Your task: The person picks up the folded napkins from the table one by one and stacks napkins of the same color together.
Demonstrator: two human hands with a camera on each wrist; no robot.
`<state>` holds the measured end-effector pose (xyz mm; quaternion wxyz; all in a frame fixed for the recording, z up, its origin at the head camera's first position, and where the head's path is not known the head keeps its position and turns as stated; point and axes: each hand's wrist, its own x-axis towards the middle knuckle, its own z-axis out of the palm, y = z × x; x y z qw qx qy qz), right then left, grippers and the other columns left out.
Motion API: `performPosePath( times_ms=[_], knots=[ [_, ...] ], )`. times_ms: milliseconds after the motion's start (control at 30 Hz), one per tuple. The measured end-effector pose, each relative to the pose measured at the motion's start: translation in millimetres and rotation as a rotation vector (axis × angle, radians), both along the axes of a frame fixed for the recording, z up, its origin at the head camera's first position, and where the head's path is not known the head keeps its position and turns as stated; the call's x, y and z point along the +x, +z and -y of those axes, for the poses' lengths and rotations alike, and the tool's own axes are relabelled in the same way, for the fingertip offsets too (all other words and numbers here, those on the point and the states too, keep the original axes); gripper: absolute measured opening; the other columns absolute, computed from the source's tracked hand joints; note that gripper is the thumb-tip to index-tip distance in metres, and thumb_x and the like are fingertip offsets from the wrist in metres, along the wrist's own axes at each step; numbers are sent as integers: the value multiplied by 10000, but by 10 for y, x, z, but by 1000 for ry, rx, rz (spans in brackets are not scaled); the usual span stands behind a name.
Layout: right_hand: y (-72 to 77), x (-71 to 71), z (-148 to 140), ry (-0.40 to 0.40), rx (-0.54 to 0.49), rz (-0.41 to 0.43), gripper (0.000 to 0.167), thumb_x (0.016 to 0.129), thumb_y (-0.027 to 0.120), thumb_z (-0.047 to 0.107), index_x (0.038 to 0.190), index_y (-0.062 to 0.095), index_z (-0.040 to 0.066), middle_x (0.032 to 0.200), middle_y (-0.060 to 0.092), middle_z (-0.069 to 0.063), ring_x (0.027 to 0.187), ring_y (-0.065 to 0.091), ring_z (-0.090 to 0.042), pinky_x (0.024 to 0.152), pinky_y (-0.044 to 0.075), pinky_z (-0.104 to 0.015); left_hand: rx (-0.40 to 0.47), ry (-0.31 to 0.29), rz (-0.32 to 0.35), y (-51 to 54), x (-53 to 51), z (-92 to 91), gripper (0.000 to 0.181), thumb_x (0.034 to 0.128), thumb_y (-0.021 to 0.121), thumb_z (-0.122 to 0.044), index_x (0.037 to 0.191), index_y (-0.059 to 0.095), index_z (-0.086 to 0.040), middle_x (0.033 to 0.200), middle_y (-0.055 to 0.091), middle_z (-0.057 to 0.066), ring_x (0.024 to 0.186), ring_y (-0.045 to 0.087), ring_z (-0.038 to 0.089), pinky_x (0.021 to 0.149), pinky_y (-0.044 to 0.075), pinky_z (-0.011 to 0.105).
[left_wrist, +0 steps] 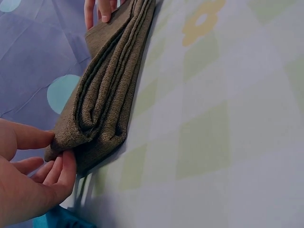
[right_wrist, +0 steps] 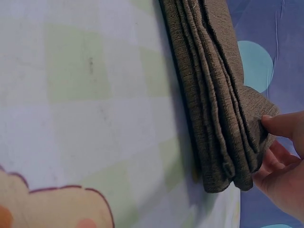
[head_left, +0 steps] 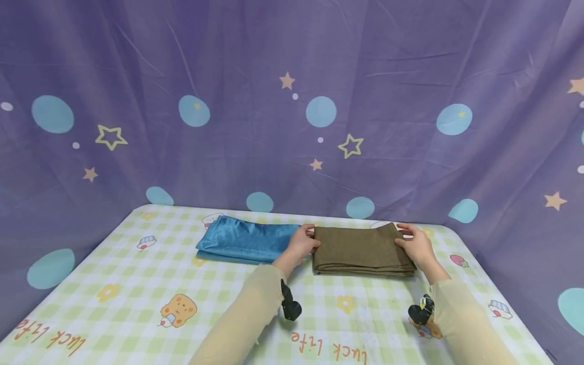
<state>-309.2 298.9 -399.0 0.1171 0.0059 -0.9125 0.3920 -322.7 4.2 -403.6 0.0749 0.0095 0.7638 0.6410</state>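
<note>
A brown cloth (head_left: pixel 358 249), folded into a layered rectangle, lies toward the back right of the table. My left hand (head_left: pixel 302 242) pinches its left end; in the left wrist view the thumb lies above the folded edge and the fingers (left_wrist: pixel 66 171) below. At the other end my right hand (head_left: pixel 416 245) pinches the back right corner, which is lifted a little in the right wrist view. A shiny blue folded cloth (head_left: pixel 248 241) lies to the left of the brown one, its right end partly hidden behind my left hand.
The table (head_left: pixel 137 304) wears a green-and-white checked cover with cartoon prints. Behind its far edge hangs a purple curtain (head_left: pixel 255 167) with stars and blue dots. A black wrist camera (head_left: pixel 290 302) sits at the left cuff, another black device (head_left: pixel 421 313) at the right.
</note>
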Motion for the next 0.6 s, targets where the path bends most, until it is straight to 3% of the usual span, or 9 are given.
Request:
performPosePath(
  times_ms=[600],
  knots=[
    [-105, 90, -55, -10, 18, 53, 449, 847, 585, 50, 1265, 455, -53, 1199, 494, -322, 1034, 539, -446, 852, 452, -484, -40, 1, -5, -5, 75, -1, 582, 776, 586, 116, 1323, 422, 7, 1239, 482, 204, 981, 561, 300, 628, 507, 319]
  ],
)
